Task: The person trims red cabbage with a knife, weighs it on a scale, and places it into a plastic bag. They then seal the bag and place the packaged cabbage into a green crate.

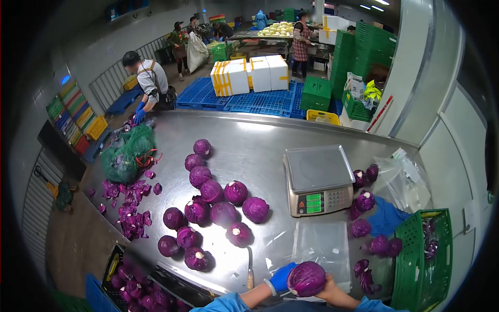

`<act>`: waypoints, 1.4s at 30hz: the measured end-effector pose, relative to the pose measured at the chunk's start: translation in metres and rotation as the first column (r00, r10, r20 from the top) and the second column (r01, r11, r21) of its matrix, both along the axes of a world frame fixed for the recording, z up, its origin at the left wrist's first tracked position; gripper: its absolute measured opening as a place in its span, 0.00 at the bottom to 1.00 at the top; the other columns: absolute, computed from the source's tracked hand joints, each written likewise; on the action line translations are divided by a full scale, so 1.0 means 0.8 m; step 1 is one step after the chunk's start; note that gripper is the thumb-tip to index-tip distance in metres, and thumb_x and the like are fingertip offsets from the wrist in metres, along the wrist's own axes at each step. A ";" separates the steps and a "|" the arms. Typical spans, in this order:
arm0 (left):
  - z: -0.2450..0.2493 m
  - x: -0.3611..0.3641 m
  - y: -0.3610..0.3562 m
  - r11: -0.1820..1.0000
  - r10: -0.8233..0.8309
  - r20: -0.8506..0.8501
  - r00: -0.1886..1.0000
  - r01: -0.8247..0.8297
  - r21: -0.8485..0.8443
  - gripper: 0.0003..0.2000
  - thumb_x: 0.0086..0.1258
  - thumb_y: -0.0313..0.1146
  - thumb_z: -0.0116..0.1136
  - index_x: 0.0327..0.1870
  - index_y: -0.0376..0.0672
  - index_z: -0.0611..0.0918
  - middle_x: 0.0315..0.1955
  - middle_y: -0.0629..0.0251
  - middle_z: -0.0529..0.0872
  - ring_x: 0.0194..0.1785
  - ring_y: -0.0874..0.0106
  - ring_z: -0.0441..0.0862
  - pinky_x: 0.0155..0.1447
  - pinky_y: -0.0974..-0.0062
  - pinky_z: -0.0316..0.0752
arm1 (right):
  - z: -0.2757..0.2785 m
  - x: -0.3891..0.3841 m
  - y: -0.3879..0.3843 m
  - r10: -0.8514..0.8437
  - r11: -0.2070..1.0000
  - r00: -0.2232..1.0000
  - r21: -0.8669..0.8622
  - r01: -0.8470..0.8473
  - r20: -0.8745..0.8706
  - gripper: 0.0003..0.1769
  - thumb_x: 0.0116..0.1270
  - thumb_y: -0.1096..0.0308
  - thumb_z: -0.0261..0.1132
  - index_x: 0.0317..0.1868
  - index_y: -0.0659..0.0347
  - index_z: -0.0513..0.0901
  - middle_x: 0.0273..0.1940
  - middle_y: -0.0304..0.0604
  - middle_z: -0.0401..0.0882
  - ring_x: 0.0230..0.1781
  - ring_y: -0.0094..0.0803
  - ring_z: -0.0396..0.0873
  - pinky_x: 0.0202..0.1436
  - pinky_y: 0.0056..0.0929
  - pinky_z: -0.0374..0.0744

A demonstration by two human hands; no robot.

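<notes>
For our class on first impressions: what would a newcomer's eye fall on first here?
The purple cabbages spread over the middle of the steel table stand out first. Next comes the single cabbage at the bottom, held between the blue-gloved left hand and the bare right hand. Beyond the table, white boxes sit on blue pallets.

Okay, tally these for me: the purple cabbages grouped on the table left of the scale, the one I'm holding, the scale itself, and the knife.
Grouped cabbages: 13
Held cabbage: 1
Scale: 1
Knife: 1
Total: 16
</notes>
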State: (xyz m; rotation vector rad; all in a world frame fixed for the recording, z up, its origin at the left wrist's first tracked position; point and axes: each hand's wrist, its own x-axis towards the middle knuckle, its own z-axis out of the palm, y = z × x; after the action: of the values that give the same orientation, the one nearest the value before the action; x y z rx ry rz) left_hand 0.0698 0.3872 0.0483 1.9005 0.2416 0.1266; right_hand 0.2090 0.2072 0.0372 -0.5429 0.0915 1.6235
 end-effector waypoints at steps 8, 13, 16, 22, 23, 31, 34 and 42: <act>0.027 -0.048 -0.058 0.998 0.061 -0.004 0.998 -0.061 0.010 0.39 0.60 0.18 0.53 0.76 0.46 0.56 0.68 0.50 0.67 0.58 0.55 0.79 0.60 0.66 0.74 | 0.033 -0.019 -0.024 0.199 0.945 0.596 -0.313 0.092 0.778 0.43 0.54 0.64 0.75 0.68 0.60 0.63 0.59 0.48 0.72 0.60 0.38 0.73 0.67 0.38 0.71; 0.019 -0.056 -0.106 0.989 0.084 -0.227 0.970 -0.053 0.142 0.45 0.55 0.15 0.48 0.77 0.55 0.52 0.68 0.52 0.68 0.50 0.47 0.81 0.48 0.59 0.79 | 0.017 -0.041 -0.047 0.297 0.853 0.779 -0.519 0.043 0.552 0.45 0.54 0.66 0.77 0.69 0.61 0.61 0.58 0.50 0.73 0.52 0.38 0.79 0.49 0.33 0.81; 0.002 -0.068 -0.116 0.965 0.155 -0.118 0.981 -0.125 0.229 0.44 0.54 0.15 0.48 0.76 0.56 0.56 0.71 0.57 0.65 0.53 0.49 0.80 0.49 0.59 0.79 | 0.005 -0.050 -0.067 0.361 0.901 0.490 -0.432 0.037 0.794 0.47 0.53 0.66 0.77 0.69 0.63 0.59 0.58 0.50 0.73 0.50 0.39 0.80 0.47 0.34 0.81; 0.031 -0.083 -0.113 0.913 0.157 0.130 0.979 -0.194 0.360 0.40 0.53 0.13 0.44 0.73 0.53 0.64 0.69 0.56 0.69 0.60 0.54 0.79 0.61 0.65 0.76 | -0.001 -0.036 0.001 0.155 0.986 -0.677 -0.073 0.147 0.719 0.20 0.56 0.64 0.71 0.47 0.61 0.76 0.41 0.50 0.80 0.37 0.51 0.81 0.40 0.48 0.78; 0.038 -0.087 -0.108 0.925 0.202 0.074 0.976 -0.215 0.312 0.40 0.53 0.11 0.43 0.72 0.53 0.67 0.68 0.57 0.71 0.62 0.57 0.77 0.63 0.66 0.75 | -0.014 -0.035 0.005 0.168 0.985 -0.658 -0.151 0.083 0.734 0.14 0.58 0.63 0.69 0.41 0.60 0.79 0.38 0.50 0.81 0.36 0.52 0.80 0.39 0.50 0.78; 0.127 -0.125 -0.123 0.827 0.434 0.317 0.843 -0.513 0.232 0.15 0.45 0.08 0.44 0.30 0.38 0.74 0.46 0.53 0.84 0.50 0.54 0.83 0.50 0.69 0.78 | 0.099 -0.052 -0.079 0.209 0.951 -0.735 -0.310 -0.001 0.645 0.12 0.67 0.59 0.61 0.46 0.54 0.78 0.18 0.49 0.77 0.21 0.51 0.79 0.26 0.47 0.76; 0.135 -0.136 -0.173 0.495 0.630 0.382 0.676 -0.729 0.473 0.21 0.55 0.17 0.56 0.52 0.43 0.77 0.46 0.55 0.83 0.49 0.54 0.83 0.47 0.65 0.79 | 0.095 -0.076 -0.120 0.180 0.955 -0.704 -0.294 -0.043 0.687 0.18 0.68 0.60 0.61 0.56 0.54 0.74 0.16 0.48 0.77 0.18 0.49 0.79 0.23 0.46 0.76; 0.075 -0.223 -0.251 0.567 0.759 -0.170 0.628 -0.510 0.647 0.30 0.70 0.36 0.55 0.73 0.46 0.64 0.17 0.52 0.80 0.20 0.52 0.78 0.25 0.53 0.71 | 0.075 -0.069 -0.189 0.272 0.924 -0.648 -0.382 -0.032 0.712 0.31 0.65 0.63 0.64 0.68 0.52 0.67 0.21 0.52 0.79 0.23 0.54 0.80 0.30 0.50 0.77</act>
State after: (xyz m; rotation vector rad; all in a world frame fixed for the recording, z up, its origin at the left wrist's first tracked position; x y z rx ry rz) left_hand -0.1084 0.1865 0.1084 2.2964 1.3832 0.2995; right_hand 0.1541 0.0557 0.0971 -2.2492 -1.6030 0.5748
